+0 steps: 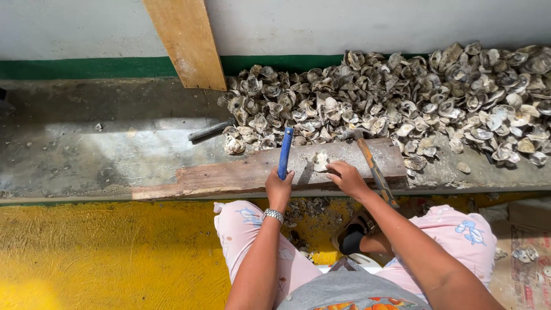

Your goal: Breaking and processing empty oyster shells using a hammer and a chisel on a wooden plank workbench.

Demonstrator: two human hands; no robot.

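Note:
My left hand (279, 186) grips the blue handle of a tool (285, 150) that points up and away over a worn wooden board (229, 175). My right hand (346, 175) rests on the board with its fingertips on a single pale oyster shell (320, 161). A hammer with an orange-brown handle (374, 168) lies on the board just right of my right hand. A silver bracelet (274, 214) sits on my left wrist.
A big heap of oyster shells (413, 97) covers the concrete ledge behind the board. A wooden plank (186, 40) leans on the wall. A grey metal bar (209, 131) lies left of the heap. Yellow floor (103, 252) is below, cardboard (525, 252) at right.

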